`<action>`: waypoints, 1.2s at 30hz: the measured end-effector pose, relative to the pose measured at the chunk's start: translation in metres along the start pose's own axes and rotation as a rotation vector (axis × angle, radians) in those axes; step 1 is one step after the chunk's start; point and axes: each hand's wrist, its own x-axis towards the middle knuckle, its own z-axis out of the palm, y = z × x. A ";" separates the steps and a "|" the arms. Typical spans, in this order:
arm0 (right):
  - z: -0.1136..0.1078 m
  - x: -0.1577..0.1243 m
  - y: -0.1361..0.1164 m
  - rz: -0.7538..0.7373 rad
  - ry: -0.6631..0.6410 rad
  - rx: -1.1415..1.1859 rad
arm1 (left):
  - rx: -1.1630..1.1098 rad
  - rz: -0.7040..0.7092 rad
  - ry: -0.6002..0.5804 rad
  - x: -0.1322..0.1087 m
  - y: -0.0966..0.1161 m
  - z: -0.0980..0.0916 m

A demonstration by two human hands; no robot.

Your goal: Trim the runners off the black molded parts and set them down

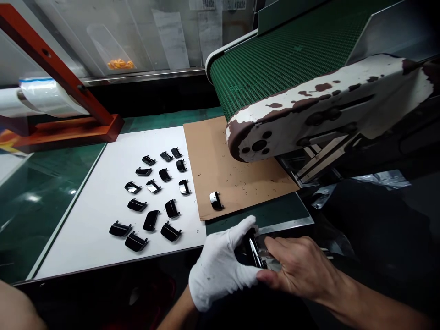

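Note:
My left hand, in a white glove, holds a glossy black plastic part between thumb and fingers, just off the table's front edge. Bare, my right hand is closed at the right side of that part, thumb near its lower end. Something greyish shows between the right fingers, but I cannot make out what it is. One similar black part lies on the brown cardboard sheet. Several more black parts with small tabs are spread over the white sheet to the left.
A green conveyor belt with a chipped white frame overhangs the cardboard. Tiny curved scraps dot the cardboard. At the left stands an orange metal stand with a roll of clear film. Bare skin of a person shows at lower left.

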 end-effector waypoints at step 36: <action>0.040 -0.023 -0.045 0.984 0.551 1.611 | 0.146 0.332 0.367 -0.003 -0.005 0.023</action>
